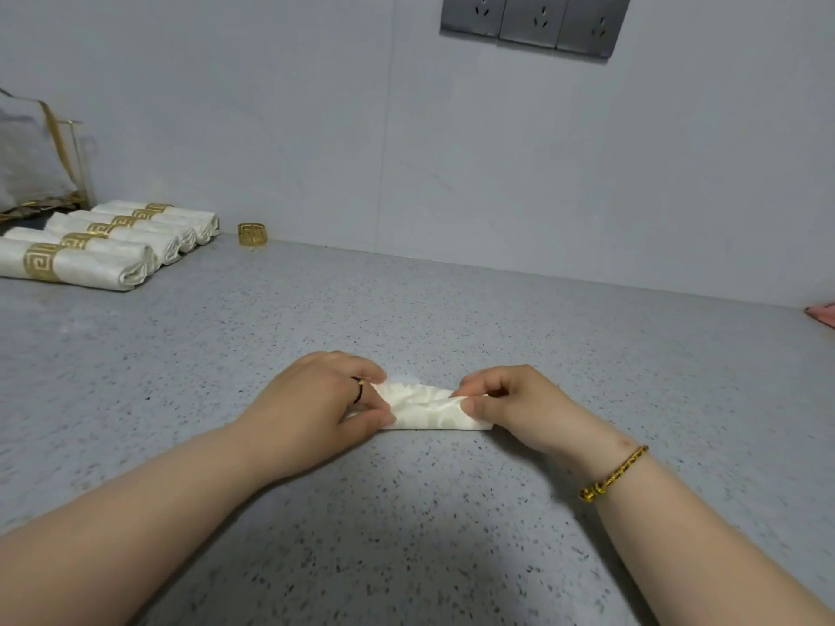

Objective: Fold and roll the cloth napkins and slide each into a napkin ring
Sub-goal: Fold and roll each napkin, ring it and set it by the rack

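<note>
Both forearms reach forward over the speckled grey countertop (406, 309) and meet at a small white napkin (424, 406), which lies on the counter near its middle, folded into a narrow band running left to right. The left hand (316, 399) sits palm down over the band's left end, wrist low, fingers curled close together, with the thumb and fingertips pinching the cloth; a thin dark ring (359, 389) shows on one finger. The right hand (519, 404) covers the right end, knuckles raised, its thumb and bent forefinger nipping the upper edge of the fabric while the other fingers tuck in behind. A gold beaded bracelet (614, 474) circles the right wrist.

Far to the left, a row of rolled napkins (113, 250) lies side by side, each wearing a gold patterned band. Just beside the row, by the wall, a loose gold napkin ring (253, 234) stands alone. A bank of grey wall sockets (537, 20) is mounted above
</note>
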`<state>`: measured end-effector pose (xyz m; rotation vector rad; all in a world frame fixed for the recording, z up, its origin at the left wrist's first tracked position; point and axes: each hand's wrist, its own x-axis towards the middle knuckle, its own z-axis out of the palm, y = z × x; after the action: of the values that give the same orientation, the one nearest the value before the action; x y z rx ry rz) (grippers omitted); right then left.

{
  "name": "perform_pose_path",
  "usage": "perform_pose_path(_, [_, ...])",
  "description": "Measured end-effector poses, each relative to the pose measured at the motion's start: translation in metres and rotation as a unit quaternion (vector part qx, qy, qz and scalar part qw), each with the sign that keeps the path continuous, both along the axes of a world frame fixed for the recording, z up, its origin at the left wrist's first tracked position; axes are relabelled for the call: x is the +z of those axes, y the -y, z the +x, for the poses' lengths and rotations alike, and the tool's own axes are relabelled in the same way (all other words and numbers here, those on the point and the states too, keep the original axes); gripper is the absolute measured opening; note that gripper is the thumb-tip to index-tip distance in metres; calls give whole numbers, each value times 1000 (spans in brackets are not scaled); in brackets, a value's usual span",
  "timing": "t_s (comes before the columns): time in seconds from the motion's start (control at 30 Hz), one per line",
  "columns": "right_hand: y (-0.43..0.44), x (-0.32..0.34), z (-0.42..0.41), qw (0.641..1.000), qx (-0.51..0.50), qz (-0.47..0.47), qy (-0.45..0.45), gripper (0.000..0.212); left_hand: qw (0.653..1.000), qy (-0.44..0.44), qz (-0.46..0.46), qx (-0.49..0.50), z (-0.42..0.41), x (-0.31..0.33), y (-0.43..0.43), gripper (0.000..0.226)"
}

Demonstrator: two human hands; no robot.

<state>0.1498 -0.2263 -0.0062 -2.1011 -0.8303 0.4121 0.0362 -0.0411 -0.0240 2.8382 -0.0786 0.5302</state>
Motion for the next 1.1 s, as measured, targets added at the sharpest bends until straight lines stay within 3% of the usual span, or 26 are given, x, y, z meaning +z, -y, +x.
perform_pose_path(0.1, [0,0,-1,1000,-6,14,-9,12,999,-32,7,23,1,7,6,80])
perform_pose_path(0.2, [-2,-1,-2,1000,-14,22,2,13,994,-51,88,36,9,13,20,54])
perform_pose_path(0.27, [-2,-2,-3,1000,-8,29,8,14,993,-76,77,43,19,14,36,41])
perform_pose_path(0.37, [-3,-5,0,998,-4,51,23,28,992,-119,-33,29,34,20,54,59])
perform_pose_path(0.57, [-1,-10,2,996,2,72,60,35,984,-128,-108,55,51,22,53,24])
perform_pose_path(0.83, [4,-16,0,988,-4,115,100,19,990,-96,-61,86,36,20,38,11])
perform_pose_path(1.1, [-20,-9,2,986,-7,-5,167,10,973,-65,-21,219,-16,16,-64,19])
